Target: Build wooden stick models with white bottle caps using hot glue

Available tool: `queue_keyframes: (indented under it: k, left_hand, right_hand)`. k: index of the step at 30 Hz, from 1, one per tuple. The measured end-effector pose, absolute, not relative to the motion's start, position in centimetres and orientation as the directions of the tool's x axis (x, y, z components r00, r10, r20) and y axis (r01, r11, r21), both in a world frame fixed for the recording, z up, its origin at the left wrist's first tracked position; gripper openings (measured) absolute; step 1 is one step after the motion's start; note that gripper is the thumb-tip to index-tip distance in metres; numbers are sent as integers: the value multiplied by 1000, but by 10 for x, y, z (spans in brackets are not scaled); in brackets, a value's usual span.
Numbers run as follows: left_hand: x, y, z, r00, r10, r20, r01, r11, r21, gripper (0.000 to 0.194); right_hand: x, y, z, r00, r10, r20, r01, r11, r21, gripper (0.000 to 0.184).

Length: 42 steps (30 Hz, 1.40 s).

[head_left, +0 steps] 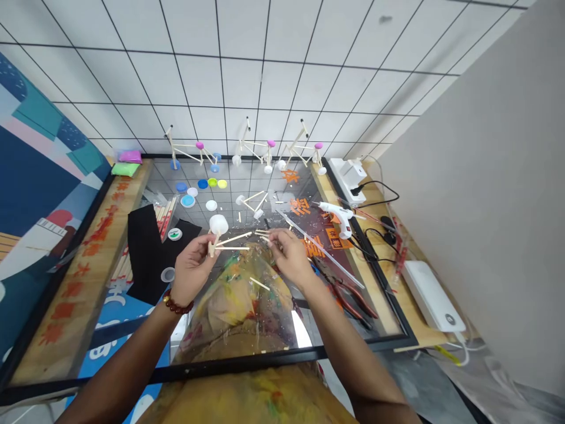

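Note:
My left hand (194,262) is closed on a small frame of pale wooden sticks (232,239), with two sticks pointing right. A white round cap (218,224) stands at the top of that hand, apparently part of the frame. Close by, my right hand (289,252) pinches some short wooden sticks (262,234) between thumb and fingertips. The stick ends from both hands lie near each other but seem apart. Below them, a loose stick (259,284) rests on the glass tabletop (238,338). Beyond, a partial stick frame with white caps (253,205) sits on the glass.
Three stick models with wheels (256,147) stand along the tiled wall. Loose coloured caps (202,184) lie mid-left, beside black cloth (145,253). On the right are a glue gun (336,218), a clear glue stick (322,250), red-handled pliers (353,297) and a power strip (346,179).

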State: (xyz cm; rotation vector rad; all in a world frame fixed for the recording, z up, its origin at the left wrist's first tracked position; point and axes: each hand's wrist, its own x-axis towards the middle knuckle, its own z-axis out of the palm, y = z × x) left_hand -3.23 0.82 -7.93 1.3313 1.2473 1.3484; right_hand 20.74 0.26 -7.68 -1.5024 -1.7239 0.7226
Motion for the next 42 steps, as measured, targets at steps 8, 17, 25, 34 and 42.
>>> queue_keyframes:
  k: [8, 17, 25, 34, 42]
  left_hand:
    - [-36, 4, -91, -45, 977, 209, 214, -195, 957, 24]
    - [-26, -3, -69, -64, 998, 15, 48, -12, 999, 30]
    - [-23, 1, -42, -60, 951, -304, -253, 280, 926, 43]
    - [-28, 2, -55, -152, 966, -209, -189, 179, 965, 37]
    - [-27, -13, -70, -149, 980, 133, 212, -100, 972, 19]
  right_hand:
    - [192, 0, -90, -172, 978, 119, 733, 208, -648, 9]
    - [190, -1, -89, -169, 945, 279, 594, 324, -736, 21]
    - [184, -8, -80, -133, 939, 316, 374, 343, -862, 16]
    - [205, -3, -81, -76, 963, 258, 530, 258, -808, 10]
    - [192, -8, -89, -218, 954, 205, 820, 293, -491, 8]
